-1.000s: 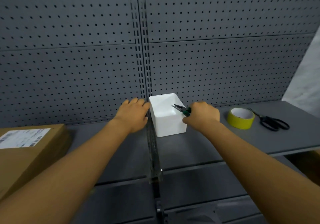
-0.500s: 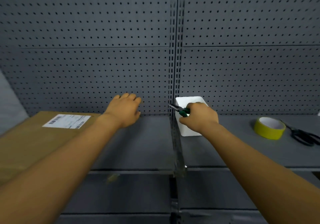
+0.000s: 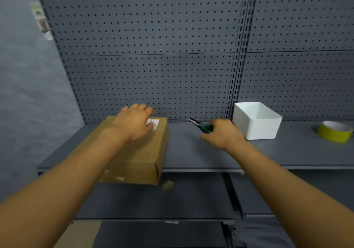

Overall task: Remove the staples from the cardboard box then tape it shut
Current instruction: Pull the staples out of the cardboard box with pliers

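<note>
A brown cardboard box (image 3: 138,157) lies on the grey shelf (image 3: 191,152) at the left, its near end hanging over the shelf's front edge. A white label shows on its far top. My left hand (image 3: 134,123) rests on the far end of the box, partly covering the label. My right hand (image 3: 222,134) grips green-handled pliers (image 3: 201,126), jaws pointing left toward the box, a short way right of it. A yellow tape roll (image 3: 334,132) lies at the far right.
A white open bin (image 3: 256,121) stands on the shelf just right of my right hand. A grey pegboard (image 3: 153,56) backs the shelf. A lower shelf (image 3: 172,200) lies below, and a grey wall closes the left side.
The view has swung left. My left hand moved from the bin onto the cardboard box. My right hand carried the pliers left, away from the bin. The scissors left the view.
</note>
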`<state>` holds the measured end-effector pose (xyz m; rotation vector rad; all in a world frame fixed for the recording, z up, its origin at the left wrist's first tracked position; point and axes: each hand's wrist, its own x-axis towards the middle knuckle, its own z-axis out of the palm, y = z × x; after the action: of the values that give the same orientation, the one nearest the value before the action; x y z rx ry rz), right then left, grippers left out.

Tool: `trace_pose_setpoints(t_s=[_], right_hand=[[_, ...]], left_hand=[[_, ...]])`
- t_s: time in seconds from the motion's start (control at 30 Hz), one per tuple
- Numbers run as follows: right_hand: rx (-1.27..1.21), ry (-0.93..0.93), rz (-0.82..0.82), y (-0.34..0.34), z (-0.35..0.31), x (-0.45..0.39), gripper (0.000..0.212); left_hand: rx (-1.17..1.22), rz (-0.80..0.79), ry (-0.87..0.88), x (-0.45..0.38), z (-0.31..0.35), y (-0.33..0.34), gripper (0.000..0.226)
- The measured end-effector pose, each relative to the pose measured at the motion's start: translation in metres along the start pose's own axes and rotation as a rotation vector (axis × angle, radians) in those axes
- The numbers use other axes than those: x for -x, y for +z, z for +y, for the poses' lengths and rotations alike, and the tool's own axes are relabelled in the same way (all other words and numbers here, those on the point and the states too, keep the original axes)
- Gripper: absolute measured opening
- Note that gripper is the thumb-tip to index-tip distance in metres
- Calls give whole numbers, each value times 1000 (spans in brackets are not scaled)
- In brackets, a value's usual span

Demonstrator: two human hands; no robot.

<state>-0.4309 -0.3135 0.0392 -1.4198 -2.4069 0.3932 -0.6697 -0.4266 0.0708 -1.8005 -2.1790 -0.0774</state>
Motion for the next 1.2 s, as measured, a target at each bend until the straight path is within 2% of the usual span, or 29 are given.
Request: trace_pose_setpoints(t_s=[0.13, 0.33, 0.43, 0.5, 0.7, 1.03, 1.2], right_hand=[[-15, 51, -31, 20, -35, 23, 33], [-40, 113, -60, 32, -71, 49, 33], [-27, 111, -57, 33, -82, 57, 32], [-12, 101, -49, 32, -87, 61, 31], [-25, 79, -20, 25, -93, 67, 30], [-127, 14, -148, 29, -69, 73, 30], [-78, -52, -223, 32, -66, 70, 28]], left_hand=[[25, -20, 18, 35, -37, 8, 43], [144, -136, 101, 70, -67, 12, 42], [260, -270, 144, 84, -68, 16, 63], [252, -316, 160, 91, -62, 19, 72], [198, -167, 120, 92, -53, 29, 52], [249, -196, 36, 69, -54, 45, 45], [318, -213, 27, 69, -57, 41, 51]])
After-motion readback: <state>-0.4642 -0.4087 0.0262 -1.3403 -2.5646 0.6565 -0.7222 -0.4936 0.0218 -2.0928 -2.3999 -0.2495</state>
